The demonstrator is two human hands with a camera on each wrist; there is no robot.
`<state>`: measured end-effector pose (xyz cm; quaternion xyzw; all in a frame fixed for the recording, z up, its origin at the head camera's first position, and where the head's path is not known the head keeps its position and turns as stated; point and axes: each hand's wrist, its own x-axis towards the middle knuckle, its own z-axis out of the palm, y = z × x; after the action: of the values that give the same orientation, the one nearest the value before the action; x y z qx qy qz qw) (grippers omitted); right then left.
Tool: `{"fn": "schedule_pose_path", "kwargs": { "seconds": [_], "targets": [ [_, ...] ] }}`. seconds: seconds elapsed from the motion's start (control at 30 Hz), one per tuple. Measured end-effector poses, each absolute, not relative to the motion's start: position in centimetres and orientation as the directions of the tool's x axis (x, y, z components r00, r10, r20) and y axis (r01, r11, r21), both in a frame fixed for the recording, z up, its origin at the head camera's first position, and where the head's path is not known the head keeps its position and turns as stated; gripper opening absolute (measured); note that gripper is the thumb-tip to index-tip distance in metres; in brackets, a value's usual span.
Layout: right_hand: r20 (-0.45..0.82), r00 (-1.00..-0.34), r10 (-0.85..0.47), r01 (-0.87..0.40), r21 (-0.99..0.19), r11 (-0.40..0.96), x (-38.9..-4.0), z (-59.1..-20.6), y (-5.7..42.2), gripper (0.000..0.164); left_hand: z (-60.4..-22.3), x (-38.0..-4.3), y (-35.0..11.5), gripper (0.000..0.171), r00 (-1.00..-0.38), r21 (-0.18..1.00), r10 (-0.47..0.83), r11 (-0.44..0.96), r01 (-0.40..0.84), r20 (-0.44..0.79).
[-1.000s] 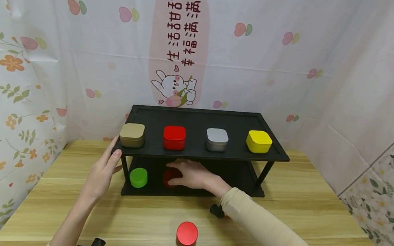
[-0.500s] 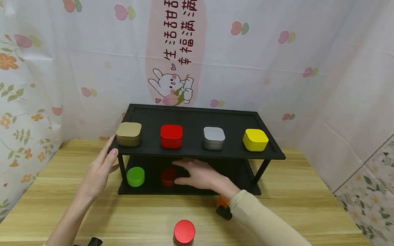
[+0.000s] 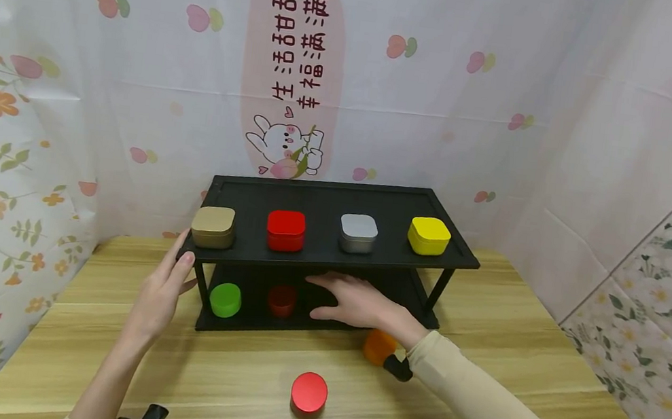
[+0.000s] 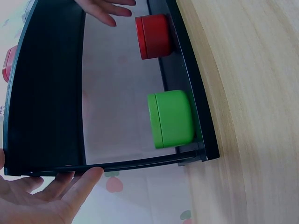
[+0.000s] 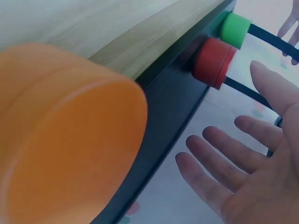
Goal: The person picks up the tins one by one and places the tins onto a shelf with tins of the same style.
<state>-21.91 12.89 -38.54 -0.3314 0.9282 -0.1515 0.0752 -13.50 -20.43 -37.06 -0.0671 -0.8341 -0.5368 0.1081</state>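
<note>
A black two-tier shelf (image 3: 318, 259) stands on the table. My left hand (image 3: 157, 300) holds the left end of its top board, fingers along the edge. Inside the lower tier my right hand (image 3: 357, 300) is spread with relaxed fingers, holding nothing. It is apart from and to the right of a red round tin (image 3: 281, 301). Left of that tin sits a green round tin (image 3: 224, 300), also in the left wrist view. Beneath my right wrist is an orange round container (image 3: 379, 347), large and close in the right wrist view.
Along the top board sit a gold tin (image 3: 214, 227), a red square tin (image 3: 286, 231), a silver tin (image 3: 358, 234) and a yellow tin (image 3: 429, 237). Another red round tin (image 3: 309, 393) is on the table in front. A patterned curtain (image 3: 422, 89) hangs behind.
My right hand has let go of the red round tin in the lower tier and drawn back to the right. More of the orange container shows. My left hand stays on the shelf.
</note>
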Motion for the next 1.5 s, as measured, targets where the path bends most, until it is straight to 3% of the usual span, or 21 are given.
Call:
{"fn": "schedule_pose_path", "kwargs": {
  "seconds": [0.73,1.5],
  "targets": [
    [-0.022,-0.773,-0.634,-0.584,-0.367,0.725,-19.8,-38.1,16.8,0.067,-37.1,-13.3,-20.4,0.059,-0.967,0.866,0.009,0.442,0.234,0.256],
    [0.003,-0.756,-0.655,-0.621,-0.321,0.715,-18.2,-38.1,20.5,0.068,-37.0,-13.4,-20.4,0.057,-0.967,0.864,0.000,0.448,0.228,0.255]
  ]
}}
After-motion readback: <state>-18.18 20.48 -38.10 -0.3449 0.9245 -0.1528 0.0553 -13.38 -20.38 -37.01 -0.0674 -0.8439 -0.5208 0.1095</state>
